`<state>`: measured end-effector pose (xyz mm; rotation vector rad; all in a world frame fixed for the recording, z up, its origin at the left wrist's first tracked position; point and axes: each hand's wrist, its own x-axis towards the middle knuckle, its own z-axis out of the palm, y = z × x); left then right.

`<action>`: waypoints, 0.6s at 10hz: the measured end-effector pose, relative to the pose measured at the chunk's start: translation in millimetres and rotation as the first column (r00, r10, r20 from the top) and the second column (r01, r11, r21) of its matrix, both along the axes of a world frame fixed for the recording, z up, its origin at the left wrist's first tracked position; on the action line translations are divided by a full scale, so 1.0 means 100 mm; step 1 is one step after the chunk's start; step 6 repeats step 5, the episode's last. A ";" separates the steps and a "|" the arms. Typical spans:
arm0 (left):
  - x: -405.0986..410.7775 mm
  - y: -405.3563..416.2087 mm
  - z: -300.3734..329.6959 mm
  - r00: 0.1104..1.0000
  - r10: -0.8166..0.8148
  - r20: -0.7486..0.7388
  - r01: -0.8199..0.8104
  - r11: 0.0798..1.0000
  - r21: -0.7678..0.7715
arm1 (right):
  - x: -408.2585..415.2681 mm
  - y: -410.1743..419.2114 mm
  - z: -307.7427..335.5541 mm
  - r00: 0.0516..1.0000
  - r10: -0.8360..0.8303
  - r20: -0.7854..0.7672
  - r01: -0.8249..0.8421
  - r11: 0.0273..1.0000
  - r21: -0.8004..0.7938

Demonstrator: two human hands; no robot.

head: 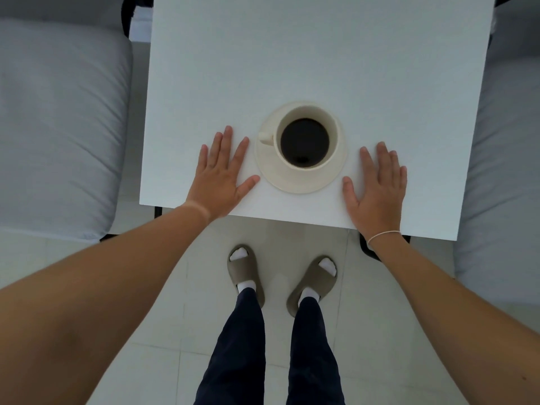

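Observation:
A cream cup (306, 112) full of dark coffee stands on a cream saucer (292, 182) near the front edge of a white table (306, 54). The cup's handle points left. My left hand (222, 173) lies flat on the table just left of the saucer, fingers straight and spread, thumb tip close to the saucer's rim. My right hand (378, 185) lies flat on the table to the right of the saucer, a small gap between them. Neither hand holds anything.
Grey cushioned seats flank the table, one on the left (58, 127) and one on the right (505, 171). Below the table's front edge are my legs in dark trousers and feet in olive slippers (245, 273) on a pale tiled floor.

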<state>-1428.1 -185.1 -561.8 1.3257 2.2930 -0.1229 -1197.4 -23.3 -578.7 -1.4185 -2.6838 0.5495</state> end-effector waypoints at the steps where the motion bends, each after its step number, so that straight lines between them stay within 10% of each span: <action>1: 0.00 0.00 -0.01 1.000 0.002 0.001 -0.002 1.000 -0.020 | 0.00 -0.01 0.00 1.000 -0.010 -0.006 0.010 1.000 0.007; 4: -0.01 -0.01 -0.02 1.000 0.001 0.019 -0.001 1.000 -0.017 | -0.08 -0.04 0.09 0.974 -0.139 -0.180 0.111 0.982 -0.154; 5: -0.01 -0.01 -0.02 0.999 0.016 0.045 -0.016 1.000 -0.001 | -0.22 -0.02 0.50 0.729 -0.470 -0.498 0.173 0.830 -0.530; 6: -0.01 -0.01 -0.02 0.999 0.016 0.045 -0.016 1.000 -0.001 | -0.22 -0.02 0.50 0.729 -0.470 -0.498 0.173 0.830 -0.530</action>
